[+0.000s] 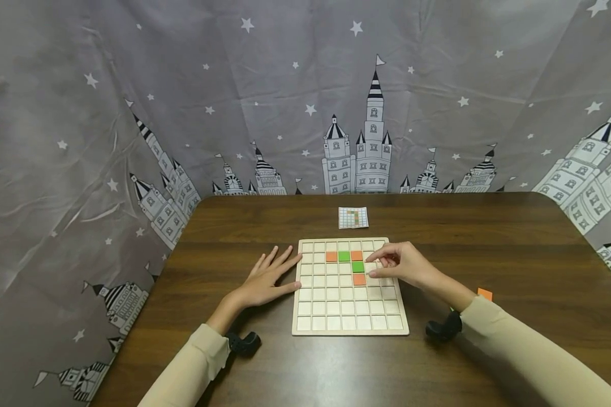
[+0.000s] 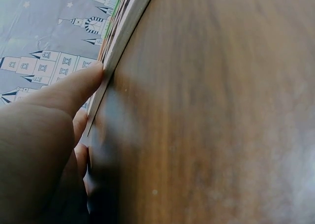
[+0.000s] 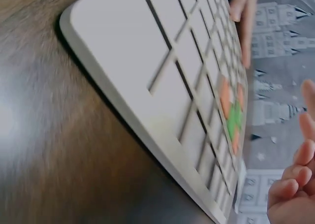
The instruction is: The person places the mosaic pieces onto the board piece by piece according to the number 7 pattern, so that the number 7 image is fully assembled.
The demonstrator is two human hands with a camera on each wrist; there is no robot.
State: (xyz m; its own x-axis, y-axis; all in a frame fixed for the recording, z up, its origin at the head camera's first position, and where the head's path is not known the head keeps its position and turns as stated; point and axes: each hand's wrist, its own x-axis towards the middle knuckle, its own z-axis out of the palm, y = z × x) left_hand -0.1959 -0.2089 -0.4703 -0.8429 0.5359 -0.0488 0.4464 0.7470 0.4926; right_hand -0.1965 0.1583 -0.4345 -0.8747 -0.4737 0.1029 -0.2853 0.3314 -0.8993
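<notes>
A pale wooden grid board [image 1: 333, 308] lies flat on the table. In its upper part, several orange and green square tiles fill cells: a short row, then a green tile [image 1: 357, 267] and an orange tile [image 1: 358, 279] running down from the row's right end. My left hand [image 1: 267, 282] lies spread on the table, thumb and fingertips at the board's left edge; the left wrist view shows the thumb [image 2: 74, 88] against that edge. Over the board's right side is my right hand [image 1: 404, 264], thumb and index finger apart beside the tiles with nothing between them.
A small printed card [image 1: 353, 217] with a coloured grid pattern lies behind the board. On the brown table [image 1: 224, 237], a loose orange tile [image 1: 485, 294] is partly covered by the right sleeve [image 1: 504, 333]. A grey castle-print curtain [image 1: 285, 85] hangs behind.
</notes>
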